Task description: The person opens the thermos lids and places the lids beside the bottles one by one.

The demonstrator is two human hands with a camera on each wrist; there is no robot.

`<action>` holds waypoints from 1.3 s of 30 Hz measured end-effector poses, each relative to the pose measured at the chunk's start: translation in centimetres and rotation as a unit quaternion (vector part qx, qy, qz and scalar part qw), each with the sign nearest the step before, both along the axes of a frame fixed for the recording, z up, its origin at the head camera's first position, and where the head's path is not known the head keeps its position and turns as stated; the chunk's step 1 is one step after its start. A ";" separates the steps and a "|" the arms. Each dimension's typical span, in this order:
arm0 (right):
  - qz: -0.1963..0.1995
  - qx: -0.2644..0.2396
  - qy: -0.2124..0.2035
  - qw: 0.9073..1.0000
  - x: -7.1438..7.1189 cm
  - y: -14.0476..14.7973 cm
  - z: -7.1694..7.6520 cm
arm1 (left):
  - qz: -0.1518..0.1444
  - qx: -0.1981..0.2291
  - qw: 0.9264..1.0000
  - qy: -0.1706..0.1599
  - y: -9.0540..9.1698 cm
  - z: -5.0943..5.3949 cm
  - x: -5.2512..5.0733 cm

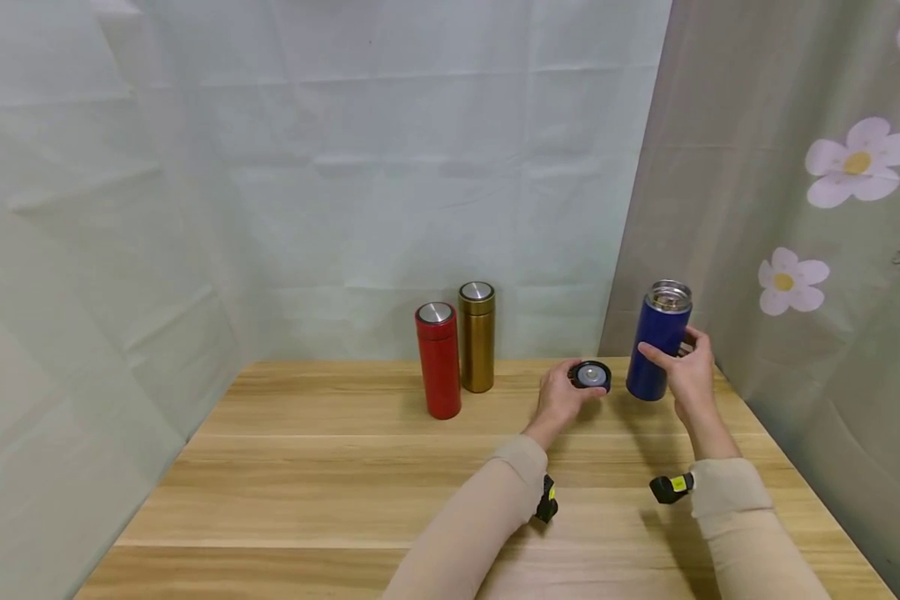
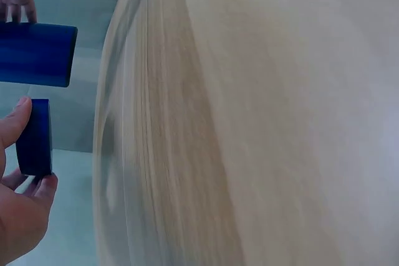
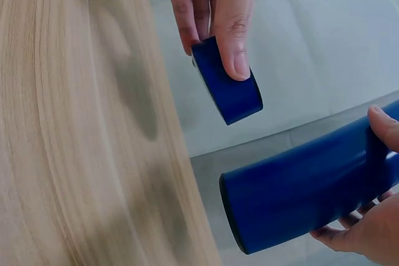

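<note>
A blue bottle (image 1: 654, 350) with its silver mouth uncovered is gripped by the right hand (image 1: 692, 375), thumb on the near side and fingers behind. To its left, the left hand (image 1: 558, 396) pinches a round lid (image 1: 591, 375) whose inner side faces up in the head view. The lid's blue side shows in the left wrist view (image 2: 36, 136) and the right wrist view, where the lid (image 3: 227, 85) and the bottle (image 3: 299, 185) are apart. The bottle's shadow beside its base suggests it is held above the table; its mouth is outside both wrist views.
A red bottle (image 1: 440, 362) and a gold bottle (image 1: 477, 337), both with lids on, stand upright side by side near the back edge of the wooden table (image 1: 307, 483). Pale cloth (image 1: 382, 167) hangs behind, and a flowered curtain (image 1: 720, 208) hangs at the right.
</note>
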State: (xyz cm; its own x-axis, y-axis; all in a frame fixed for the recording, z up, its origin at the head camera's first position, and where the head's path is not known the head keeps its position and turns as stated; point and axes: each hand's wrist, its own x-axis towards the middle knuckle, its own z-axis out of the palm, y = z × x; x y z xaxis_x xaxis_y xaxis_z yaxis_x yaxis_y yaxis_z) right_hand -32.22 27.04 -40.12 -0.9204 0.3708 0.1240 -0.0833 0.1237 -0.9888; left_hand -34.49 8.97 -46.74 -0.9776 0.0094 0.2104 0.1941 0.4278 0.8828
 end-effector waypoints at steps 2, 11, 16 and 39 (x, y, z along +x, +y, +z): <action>-0.010 -0.004 -0.002 1.000 -0.3 0.2 -0.2 | 0.010 0.010 1.000 -0.006 0.3 0.0 -0.3; -0.025 -0.002 -0.010 1.000 -1.5 1.2 -1.1 | 0.027 -0.016 1.000 -0.002 1.5 -0.7 -1.2; -0.007 0.014 -0.015 1.000 -1.8 1.8 -1.5 | 0.030 -0.010 0.999 -0.004 2.4 -0.9 -1.3; 0.056 0.024 -0.034 0.998 -2.4 3.0 -3.4 | 0.064 -0.024 0.997 -0.027 3.9 -1.1 -1.1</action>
State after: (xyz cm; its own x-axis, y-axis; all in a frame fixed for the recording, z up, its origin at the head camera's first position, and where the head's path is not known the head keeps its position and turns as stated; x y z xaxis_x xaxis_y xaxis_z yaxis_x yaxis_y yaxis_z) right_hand -34.60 30.07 -43.52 -0.9625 0.2607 0.0755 -0.0327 0.1647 -0.9858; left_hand -35.54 12.84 -47.87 -0.9814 -0.1068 0.1594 0.0882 0.4871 0.8689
